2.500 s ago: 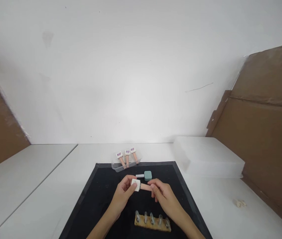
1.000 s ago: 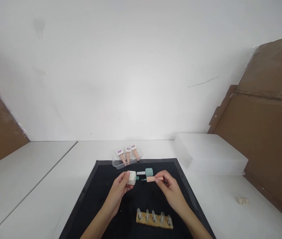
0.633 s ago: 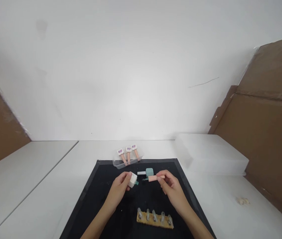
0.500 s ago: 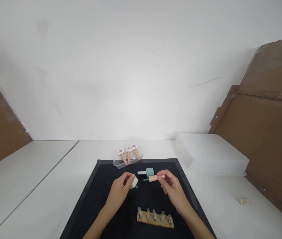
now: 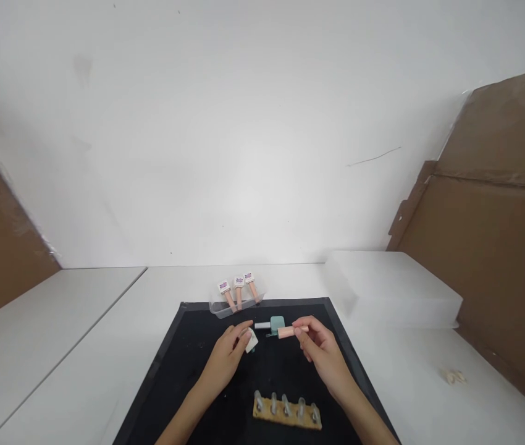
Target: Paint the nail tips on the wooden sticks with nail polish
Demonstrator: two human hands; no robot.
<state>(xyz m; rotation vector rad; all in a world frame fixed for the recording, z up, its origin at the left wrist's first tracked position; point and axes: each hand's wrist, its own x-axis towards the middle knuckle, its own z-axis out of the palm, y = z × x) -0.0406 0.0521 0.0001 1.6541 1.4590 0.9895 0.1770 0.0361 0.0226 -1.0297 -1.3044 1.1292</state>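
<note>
Between the fingertips of my left hand (image 5: 225, 355) is a small white nail polish bottle (image 5: 251, 340), tilted, with a spot of green at its lower edge. My right hand (image 5: 320, 349) pinches a pink nail polish cap (image 5: 286, 332) lying level, its thin brush pointing left towards the bottle but apart from it. Just behind the brush lies a teal nail polish bottle (image 5: 278, 322) with a white cap (image 5: 262, 326), on its side. Nearer to me, a tan strip (image 5: 287, 419) carries several clear nail tips (image 5: 285, 405) standing up.
Three white bottles with pink caps (image 5: 239, 290) lean in a clear plastic tray (image 5: 220, 312) at the far edge of the black mat (image 5: 188, 337). On the right stand a white block (image 5: 401, 290) and a cardboard panel (image 5: 489, 259). A small pale clump (image 5: 453, 376) lies on the white table.
The white bottle has turned in my left hand so that a broad face shows, and the left index finger stretches out more. My right hand stays nearly still. The view has shifted slightly.
</note>
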